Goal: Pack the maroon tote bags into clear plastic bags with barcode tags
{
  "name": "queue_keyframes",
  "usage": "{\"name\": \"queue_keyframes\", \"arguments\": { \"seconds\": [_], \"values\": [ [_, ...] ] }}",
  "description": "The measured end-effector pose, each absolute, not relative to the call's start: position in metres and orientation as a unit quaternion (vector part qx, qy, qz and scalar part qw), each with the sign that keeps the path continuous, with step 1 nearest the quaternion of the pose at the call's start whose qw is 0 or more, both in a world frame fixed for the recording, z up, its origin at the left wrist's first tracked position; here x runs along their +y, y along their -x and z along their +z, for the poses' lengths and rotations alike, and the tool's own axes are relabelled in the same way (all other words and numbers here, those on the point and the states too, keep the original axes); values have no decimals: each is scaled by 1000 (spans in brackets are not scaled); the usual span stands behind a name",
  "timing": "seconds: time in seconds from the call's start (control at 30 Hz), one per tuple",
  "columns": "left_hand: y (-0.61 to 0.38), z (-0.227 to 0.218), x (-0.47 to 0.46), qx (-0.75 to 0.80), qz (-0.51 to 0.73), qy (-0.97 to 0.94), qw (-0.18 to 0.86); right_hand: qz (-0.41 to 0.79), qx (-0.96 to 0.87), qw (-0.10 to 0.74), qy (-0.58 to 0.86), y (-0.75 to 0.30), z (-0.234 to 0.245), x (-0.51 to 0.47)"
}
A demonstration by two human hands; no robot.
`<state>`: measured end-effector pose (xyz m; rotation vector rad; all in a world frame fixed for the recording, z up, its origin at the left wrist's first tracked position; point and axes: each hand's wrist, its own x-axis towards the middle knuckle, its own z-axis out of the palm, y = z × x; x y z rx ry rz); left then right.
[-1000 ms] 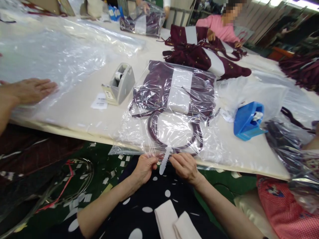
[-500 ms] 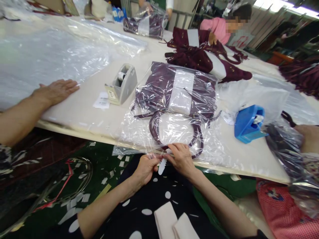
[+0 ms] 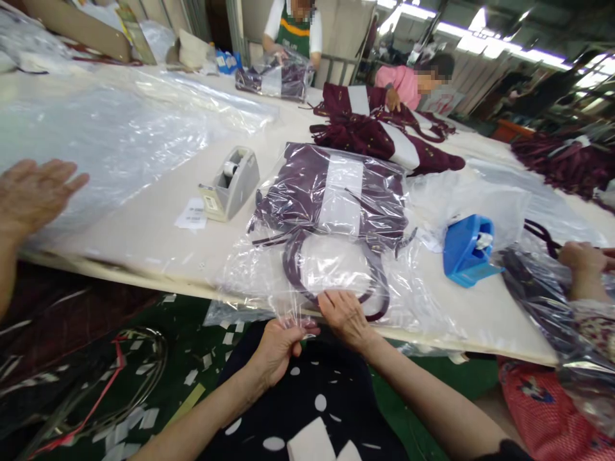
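Observation:
A clear plastic bag [image 3: 269, 269] lies at the table's near edge with a dark purple bag [image 3: 331, 192] with a white stripe packed inside, its handles toward me. My left hand [image 3: 281, 346] is closed, pinching the plastic bag's open edge just below the table edge. My right hand [image 3: 346, 317] lies with fingers pressed flat on the plastic, over the purple handles at the bag's mouth. The white strip seen earlier is no longer visible.
A grey tape dispenser [image 3: 230, 182] and a paper label [image 3: 192, 213] sit left of the bag, a blue tape dispenser [image 3: 467, 251] to the right. Clear plastic sheets [image 3: 106, 134] cover the left. Another person's hand [image 3: 33, 195] rests at left, another [image 3: 581, 256] at right. More purple bags [image 3: 379, 128] lie farther back.
My right hand moved up onto the bag's mouth and flattened. The white strip between my hands has gone from view. The other person's hand at left pulled back left.

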<state>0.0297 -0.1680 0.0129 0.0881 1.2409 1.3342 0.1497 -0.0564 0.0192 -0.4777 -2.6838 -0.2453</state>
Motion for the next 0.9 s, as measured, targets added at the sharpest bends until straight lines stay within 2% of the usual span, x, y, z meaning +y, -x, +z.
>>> {"name": "queue_keyframes", "arguments": {
  "seconds": [0.13,0.23,0.33,0.53,0.7,0.8,0.9],
  "values": [
    [-29,9,-169,529,585,-38,613,5,-963,160,217,-162,-1,-71],
    [-29,4,-171,519,584,-15,624,30,-959,194,202,-173,-2,-71],
    [-31,-1,-170,494,571,9,655,37,-954,228,188,-179,-4,-65],
    [-37,-7,-167,488,552,-12,676,34,-967,240,83,-170,-3,-46],
    [-37,-12,-171,510,550,-32,661,11,-966,225,125,-167,-4,-46],
    [-36,-10,-173,500,553,-33,666,-3,-954,256,156,-180,-1,-66],
    [-36,-9,-174,495,550,-36,672,13,-955,283,87,-197,17,-93]
  ]
}}
